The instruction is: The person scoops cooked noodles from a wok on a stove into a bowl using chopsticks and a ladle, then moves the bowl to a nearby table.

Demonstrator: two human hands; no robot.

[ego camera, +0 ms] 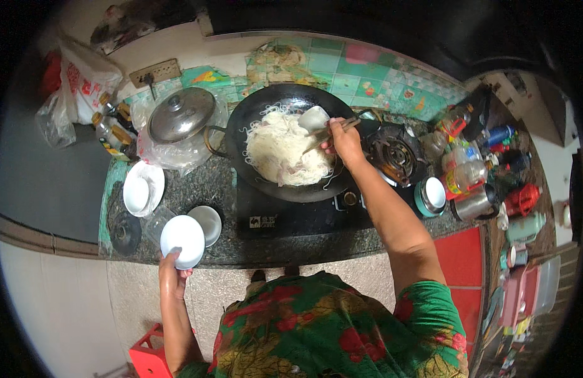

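Observation:
A large black wok (291,193) sits on the gas hob, heaped with pale, thin noodles (282,146). My right hand (346,141) grips a pair of chopsticks (315,143) over the right side of the noodles; their tips reach into the heap. Beside that hand, a pale spatula or scoop (314,118) rests in the wok, and whether the same hand holds it too I cannot tell. Near the counter's front edge, my left hand (174,274) holds a white bowl (183,242), thumb on its near side. Another bowl (205,226) stands just behind it on the counter.
White dishes (144,189) and a black lid (125,232) lie at the left. Behind them is a metal pot lid (182,115) over plastic bags. Right of the wok are a second burner (396,153), a teal cup (430,196) and several bottles. A red stool (149,354) stands below left.

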